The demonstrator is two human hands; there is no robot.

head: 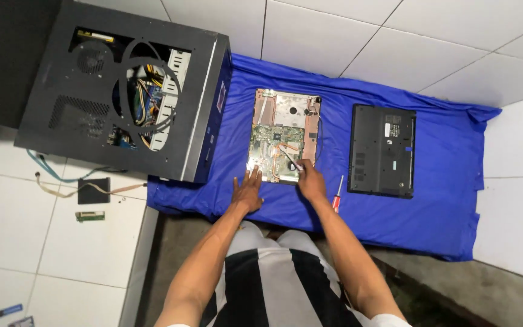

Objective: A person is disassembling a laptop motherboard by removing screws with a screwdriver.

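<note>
An opened laptop base (284,134) with its green circuit board and copper heat pipes bare lies on a blue cloth (431,212). My left hand (248,189) rests flat, fingers spread, on the near left corner of that base. My right hand (311,181) grips a thin dark tool (290,158) whose tip touches the board near the lower middle.
A black laptop bottom cover (382,150) lies to the right on the cloth, with a red-handled screwdriver (337,195) between it and my right hand. A black desktop computer case (125,91) lies on its side at left. Small parts and cables (92,191) sit on the white tiles.
</note>
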